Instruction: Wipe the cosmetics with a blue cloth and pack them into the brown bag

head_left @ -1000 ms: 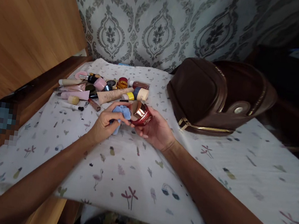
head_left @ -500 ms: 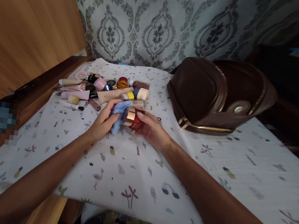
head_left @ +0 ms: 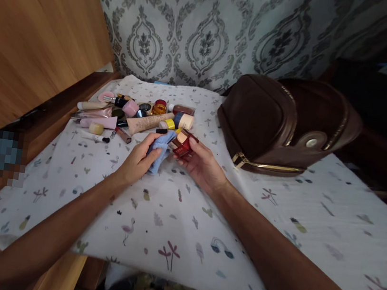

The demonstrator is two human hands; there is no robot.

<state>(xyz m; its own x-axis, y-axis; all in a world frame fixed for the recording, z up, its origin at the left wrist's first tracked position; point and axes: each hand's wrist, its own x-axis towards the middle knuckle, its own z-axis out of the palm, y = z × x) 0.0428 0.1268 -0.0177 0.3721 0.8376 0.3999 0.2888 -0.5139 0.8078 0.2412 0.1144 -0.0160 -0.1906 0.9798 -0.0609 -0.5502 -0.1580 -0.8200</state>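
My left hand (head_left: 140,157) is closed around a crumpled blue cloth (head_left: 159,153). In my right hand (head_left: 205,165) is a small dark red cosmetic jar (head_left: 183,147) with a shiny rose-gold lid, held tilted with the lid toward the cloth. Cloth and lid lie very close together; I cannot tell whether they touch. Just beyond my hands, a beige squeeze tube (head_left: 149,123) and a cream jar with a dark blue lid (head_left: 184,120) lie among several other cosmetics.
A brown leather bag (head_left: 261,121) with gold zips stands at the right, its top open. A patterned white cloth (head_left: 180,239) covers the table. To the left rises a wooden panel (head_left: 46,14); patterned wallpaper (head_left: 208,41) is behind.
The jar has turned in my right hand and shifted slightly up and right. The blue cloth has drawn back from its lid, showing more of it. A black-ended item shows behind the cloth.
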